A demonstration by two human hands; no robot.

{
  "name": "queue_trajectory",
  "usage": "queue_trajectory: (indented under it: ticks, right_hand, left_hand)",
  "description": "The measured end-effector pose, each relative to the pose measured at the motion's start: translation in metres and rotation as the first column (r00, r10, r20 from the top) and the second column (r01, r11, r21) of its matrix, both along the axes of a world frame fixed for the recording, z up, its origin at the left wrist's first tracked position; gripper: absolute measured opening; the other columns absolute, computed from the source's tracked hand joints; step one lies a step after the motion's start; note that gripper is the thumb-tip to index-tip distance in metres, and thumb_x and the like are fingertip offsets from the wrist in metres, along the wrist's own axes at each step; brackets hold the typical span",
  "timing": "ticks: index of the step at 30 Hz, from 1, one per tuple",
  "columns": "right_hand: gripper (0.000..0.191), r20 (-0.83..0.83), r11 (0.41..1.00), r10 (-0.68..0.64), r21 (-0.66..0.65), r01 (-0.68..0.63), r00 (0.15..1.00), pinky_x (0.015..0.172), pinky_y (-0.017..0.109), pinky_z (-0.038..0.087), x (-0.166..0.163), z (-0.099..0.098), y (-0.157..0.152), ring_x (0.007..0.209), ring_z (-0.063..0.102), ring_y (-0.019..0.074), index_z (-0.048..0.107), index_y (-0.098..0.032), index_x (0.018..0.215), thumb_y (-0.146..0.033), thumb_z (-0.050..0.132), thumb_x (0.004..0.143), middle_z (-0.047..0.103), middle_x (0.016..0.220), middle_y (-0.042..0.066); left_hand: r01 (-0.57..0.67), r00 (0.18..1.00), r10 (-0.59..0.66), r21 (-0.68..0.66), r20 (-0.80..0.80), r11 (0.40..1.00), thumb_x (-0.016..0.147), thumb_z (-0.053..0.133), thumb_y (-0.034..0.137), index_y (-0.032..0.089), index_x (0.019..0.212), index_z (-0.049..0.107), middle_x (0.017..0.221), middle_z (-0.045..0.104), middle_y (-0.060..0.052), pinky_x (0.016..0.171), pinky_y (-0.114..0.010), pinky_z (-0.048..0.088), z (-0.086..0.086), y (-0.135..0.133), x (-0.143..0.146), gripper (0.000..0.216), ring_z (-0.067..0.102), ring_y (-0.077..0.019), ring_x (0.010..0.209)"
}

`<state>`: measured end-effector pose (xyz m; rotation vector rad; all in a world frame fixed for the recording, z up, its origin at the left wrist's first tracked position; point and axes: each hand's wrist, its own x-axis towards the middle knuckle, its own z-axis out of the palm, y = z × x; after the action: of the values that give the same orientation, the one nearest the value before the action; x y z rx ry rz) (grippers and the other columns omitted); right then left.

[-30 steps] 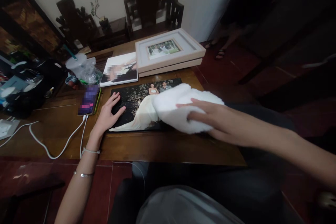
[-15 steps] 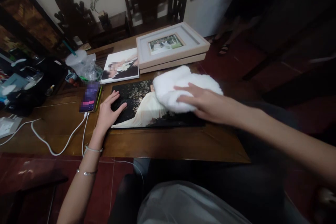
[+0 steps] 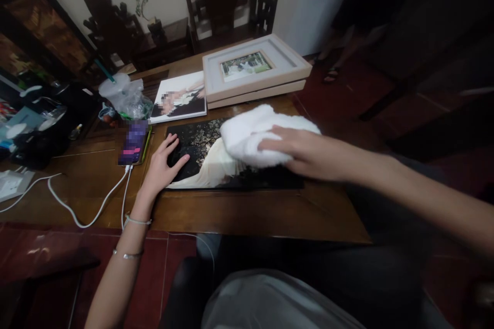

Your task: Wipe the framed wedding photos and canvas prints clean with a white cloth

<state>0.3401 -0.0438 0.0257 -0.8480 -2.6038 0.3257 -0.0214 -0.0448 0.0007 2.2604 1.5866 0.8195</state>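
A dark photo panel (image 3: 216, 164) showing a pale gown lies flat on the wooden table (image 3: 247, 216). My left hand (image 3: 162, 164) rests on the panel's left end, fingers spread apart, holding nothing. In my right hand (image 3: 293, 149) is a bunched white fluffy towel (image 3: 250, 133), gripped from its right side over the panel's right half. The towel hides part of the printed picture. Some of my right fingers are sunk in the towel and cannot be made out.
Behind the panel lie a white-edged photo print (image 3: 181, 95) and stacked picture frames (image 3: 254, 69). A phone (image 3: 134, 144) with white cables sits to the left, near a plastic-wrapped cup (image 3: 123, 92). A person's feet (image 3: 331, 74) show on the floor at the far right.
My right hand and the towel have shifted slightly on the panel, with the towel's far edge now lower. My left hand stays at the panel's left end.
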Motion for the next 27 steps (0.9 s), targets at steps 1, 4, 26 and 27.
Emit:
queue_trajectory:
  ticks: [1,4,26,27]
  right_hand:
    - [0.048,0.021,1.000,-0.029,-0.002,0.029,0.999,0.078,0.042,0.054,-0.001,0.002,0.019,0.092,0.068,0.0289,0.065,-0.027,0.105,-0.006,0.047,0.066,0.072,0.093,0.006]
    - [0.038,0.044,0.998,-0.062,0.022,0.061,0.997,0.074,0.039,0.049,-0.004,0.004,0.060,0.079,0.063,0.0275,0.061,-0.025,0.100,-0.007,0.047,0.069,0.066,0.080,0.005]
    - [0.059,0.042,1.000,-0.016,-0.005,0.016,0.999,0.112,0.059,0.044,-0.005,-0.012,-0.025,0.132,0.056,0.0343,0.068,-0.026,0.117,-0.004,0.050,0.066,0.063,0.141,0.009]
    - [0.056,0.067,0.999,-0.035,-0.022,0.037,0.997,0.106,0.057,0.048,-0.006,-0.009,-0.007,0.127,0.060,0.0347,0.068,-0.025,0.116,-0.005,0.049,0.067,0.067,0.133,0.009]
  left_hand:
    - [-0.002,1.000,0.002,0.000,0.003,1.000,0.091,0.066,0.048,0.017,0.136,0.063,0.153,0.054,-0.015,0.123,-0.054,0.033,0.000,0.000,-0.001,0.055,0.045,-0.0312,0.147]
    - [-0.012,1.000,0.012,0.000,0.013,1.000,0.091,0.066,0.046,0.018,0.135,0.064,0.152,0.054,-0.014,0.123,-0.054,0.033,-0.001,-0.001,-0.001,0.052,0.045,-0.0310,0.147]
    - [0.011,0.999,-0.012,-0.025,-0.041,1.000,0.098,0.057,0.043,0.017,0.147,0.051,0.159,0.046,-0.016,0.125,-0.052,0.029,-0.004,-0.006,-0.001,0.056,0.038,-0.0282,0.151]
    - [0.017,0.999,-0.018,-0.032,-0.032,0.999,0.099,0.054,0.043,0.018,0.149,0.049,0.160,0.044,-0.015,0.125,-0.053,0.027,-0.005,-0.006,-0.002,0.055,0.037,-0.0276,0.152]
